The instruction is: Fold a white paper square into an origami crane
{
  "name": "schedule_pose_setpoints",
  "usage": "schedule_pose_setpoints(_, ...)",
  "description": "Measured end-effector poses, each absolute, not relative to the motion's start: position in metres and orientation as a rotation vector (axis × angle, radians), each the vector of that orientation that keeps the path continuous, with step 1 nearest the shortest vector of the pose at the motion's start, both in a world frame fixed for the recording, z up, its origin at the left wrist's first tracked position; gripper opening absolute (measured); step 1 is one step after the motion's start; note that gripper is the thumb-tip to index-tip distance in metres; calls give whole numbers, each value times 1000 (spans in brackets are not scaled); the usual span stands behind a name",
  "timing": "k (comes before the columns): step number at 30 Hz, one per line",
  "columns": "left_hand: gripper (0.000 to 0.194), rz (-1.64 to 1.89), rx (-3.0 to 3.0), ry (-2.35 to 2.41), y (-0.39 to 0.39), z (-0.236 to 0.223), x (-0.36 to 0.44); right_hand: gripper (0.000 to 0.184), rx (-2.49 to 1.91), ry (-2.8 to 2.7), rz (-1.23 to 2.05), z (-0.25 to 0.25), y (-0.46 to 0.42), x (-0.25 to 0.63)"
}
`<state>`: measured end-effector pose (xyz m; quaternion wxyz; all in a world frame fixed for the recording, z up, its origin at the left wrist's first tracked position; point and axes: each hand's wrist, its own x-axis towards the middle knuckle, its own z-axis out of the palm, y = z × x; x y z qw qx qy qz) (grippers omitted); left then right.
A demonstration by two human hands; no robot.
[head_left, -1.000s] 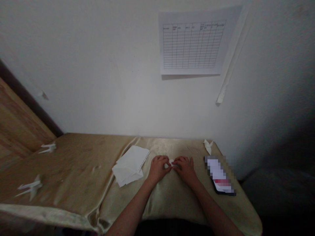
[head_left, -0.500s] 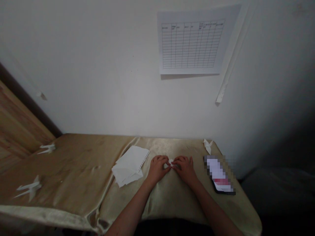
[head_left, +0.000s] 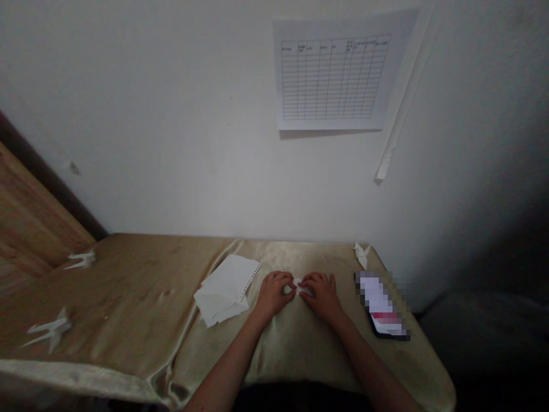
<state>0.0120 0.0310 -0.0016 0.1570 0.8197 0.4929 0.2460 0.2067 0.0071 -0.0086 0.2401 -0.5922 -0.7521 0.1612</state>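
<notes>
Small white paper piece [head_left: 298, 282], between both hands, mid-depth on the gold satin-covered table [head_left: 300, 349], right half. Left hand [head_left: 273, 293]: fingers curled, thumb and fingertips pinching its left side. Right hand [head_left: 321, 292]: same pinch, right side; exact fold hidden by fingers. Loose white paper sheets [head_left: 227, 289] just left of left hand. Dark-edged phone [head_left: 381, 306], partly pixelated, near right edge; white folded-paper figure [head_left: 362, 255] near far right corner.
</notes>
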Motion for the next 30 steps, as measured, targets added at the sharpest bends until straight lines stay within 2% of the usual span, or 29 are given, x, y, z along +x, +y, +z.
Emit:
schedule_pose_setpoints(10, 15, 723, 2350, 1312, 36, -9, 4, 35, -1621, -2124, 527, -4, 8, 213)
schedule_pose_setpoints(17, 24, 759, 2320, 1294, 34, -6, 3, 50, -1605, -2216, 618, -4, 11, 220)
schedule_pose_setpoints(30, 22, 759, 2334, 1332, 32, -7, 4, 65, -1549, -2316, 659, -8, 15, 228)
